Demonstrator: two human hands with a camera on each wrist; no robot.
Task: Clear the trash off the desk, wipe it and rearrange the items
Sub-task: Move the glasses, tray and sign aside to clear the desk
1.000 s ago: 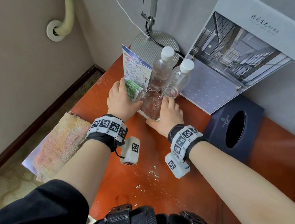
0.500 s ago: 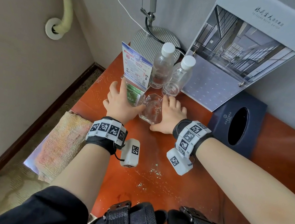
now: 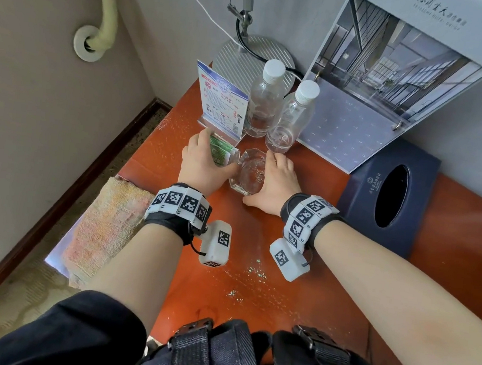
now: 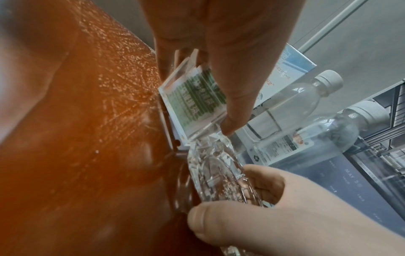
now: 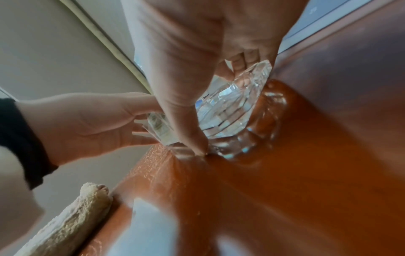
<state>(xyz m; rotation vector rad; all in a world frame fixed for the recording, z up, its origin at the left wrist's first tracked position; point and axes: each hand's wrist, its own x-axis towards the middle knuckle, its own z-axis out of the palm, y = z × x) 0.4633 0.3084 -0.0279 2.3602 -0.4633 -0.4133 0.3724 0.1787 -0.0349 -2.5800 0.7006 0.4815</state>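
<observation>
Rearranging on the glossy orange-brown counter (image 3: 250,303): the clear acrylic holder of green sachets (image 3: 222,153) and, just beside it, the faceted clear glass ashtray (image 3: 250,173) are probably best being slid flat and slowly, so nothing is knocking the two white-capped clear plastic bottles (image 3: 265,107) behind. The left grip (image 3: 202,164) is pinching the holder between thumb and fingers. The right grip (image 3: 279,180) is curling round the ashtray, palm down, wrist low.

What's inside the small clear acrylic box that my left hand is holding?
Green-printed sachets sit in the clear acrylic box. The left hand covers part, so their count is hidden.
</observation>
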